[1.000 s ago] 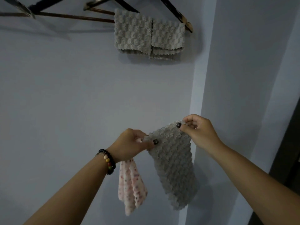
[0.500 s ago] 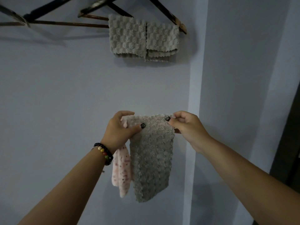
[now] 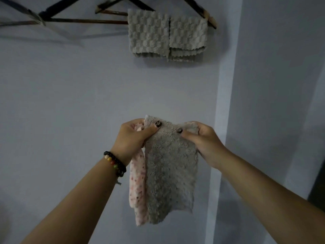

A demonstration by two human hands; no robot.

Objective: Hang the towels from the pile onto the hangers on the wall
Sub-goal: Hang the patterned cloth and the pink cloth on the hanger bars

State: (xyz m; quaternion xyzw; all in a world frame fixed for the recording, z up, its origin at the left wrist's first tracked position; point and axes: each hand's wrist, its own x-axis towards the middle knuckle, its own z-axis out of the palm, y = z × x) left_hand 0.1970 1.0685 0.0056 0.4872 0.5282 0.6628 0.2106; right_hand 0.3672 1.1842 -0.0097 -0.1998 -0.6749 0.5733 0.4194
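Note:
A grey fluffy towel (image 3: 170, 173) hangs between both hands in front of the wall. My left hand (image 3: 133, 136) pinches its top left corner and also holds a pink spotted towel (image 3: 138, 187), which dangles behind and left of the grey one. My right hand (image 3: 202, 140) pinches the grey towel's top right corner. High on the wall, dark wooden hangers (image 3: 84, 21) stick out. Two grey checked towels (image 3: 147, 32) (image 3: 187, 35) are draped side by side over the right-hand hanger, above my hands.
The left hanger bar (image 3: 70, 20) carries no towel. A wall corner (image 3: 221, 120) runs down just right of my hands, with a side wall (image 3: 274, 103) beyond it. A dark doorway edge (image 3: 318, 182) shows at far right.
Both hands have come closer together and lifted a little, so the grey towel now hangs squarer. The view has tilted, bringing the hangers lower in the frame.

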